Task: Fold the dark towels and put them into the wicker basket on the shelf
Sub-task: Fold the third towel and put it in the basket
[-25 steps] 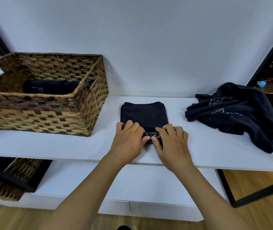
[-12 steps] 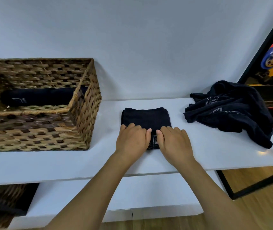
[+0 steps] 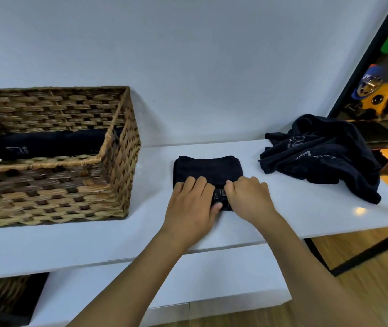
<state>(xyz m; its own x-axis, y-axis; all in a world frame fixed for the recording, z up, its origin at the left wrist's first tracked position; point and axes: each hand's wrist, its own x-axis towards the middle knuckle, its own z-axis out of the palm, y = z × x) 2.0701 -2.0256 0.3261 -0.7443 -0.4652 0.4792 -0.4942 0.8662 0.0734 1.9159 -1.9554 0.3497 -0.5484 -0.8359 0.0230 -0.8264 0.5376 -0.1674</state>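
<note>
A: Folded towel (image 3: 208,167), centre of the white shelf (image 3: 306,208): who holds it?

B: My left hand (image 3: 191,208) and right hand (image 3: 249,200) curl over its near edge, thumbs tucked under; the hem between them is mostly hidden.

A: Left?

B: Wicker basket (image 3: 117,175), cut off by the frame, a rolled dark towel (image 3: 47,143) inside.

A: Right?

B: Crumpled dark towels (image 3: 318,154); their printing is unreadable. Blurred coloured objects (image 3: 377,90) lie beyond.
</note>
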